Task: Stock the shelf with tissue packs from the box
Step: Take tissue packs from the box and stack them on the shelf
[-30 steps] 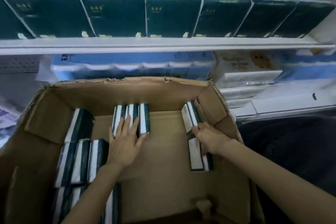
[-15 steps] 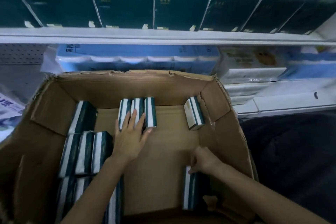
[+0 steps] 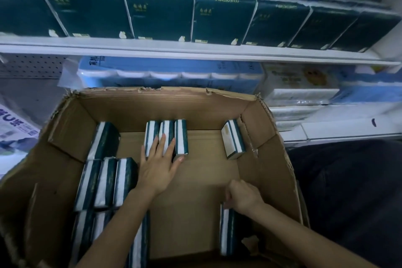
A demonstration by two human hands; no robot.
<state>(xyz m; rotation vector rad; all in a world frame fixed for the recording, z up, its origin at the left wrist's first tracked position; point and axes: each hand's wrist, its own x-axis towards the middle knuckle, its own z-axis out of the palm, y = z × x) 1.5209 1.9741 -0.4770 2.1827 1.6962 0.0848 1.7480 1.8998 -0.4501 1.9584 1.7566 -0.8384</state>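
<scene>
You are pressing your flat, released left hand (image 3: 159, 165) on three tissue packs (image 3: 181, 135) in the box (image 3: 174, 91) to gather them, while your right hand (image 3: 243, 197) is apparently grasping the corner pack (image 3: 227, 230) in its grip.

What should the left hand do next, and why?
Probably grip the three packs under it. The left hand lies flat on them, not gripping yet, and they must leave the box for the shelf.
</scene>
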